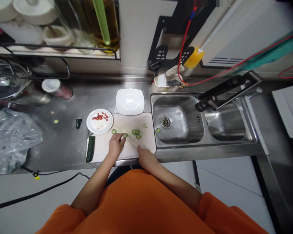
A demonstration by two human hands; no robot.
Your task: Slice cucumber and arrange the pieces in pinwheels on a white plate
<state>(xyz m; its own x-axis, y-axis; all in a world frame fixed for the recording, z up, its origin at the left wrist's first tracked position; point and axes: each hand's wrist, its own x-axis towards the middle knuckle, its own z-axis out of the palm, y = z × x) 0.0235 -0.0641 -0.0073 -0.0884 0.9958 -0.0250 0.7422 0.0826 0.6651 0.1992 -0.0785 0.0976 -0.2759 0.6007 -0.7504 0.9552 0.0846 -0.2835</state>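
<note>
A pale cutting board (104,149) lies on the steel counter beside the sink. My left hand (116,145) rests on it, fingers curled on a short piece of cucumber (125,135). My right hand (145,156) is closed on the handle of a knife whose thin blade (132,142) points at that piece. Several cucumber slices (136,132) lie just beyond the blade, with single slices further left and right. Along the board's left edge lies a long cucumber piece (90,149).
A round plate with red bits (100,121) and a white square plate (130,101) sit behind the board. The double sink (183,122) with a black tap (224,92) is to the right. A plastic bag (9,138), a can (57,88) and a pot lid (5,81) stand left.
</note>
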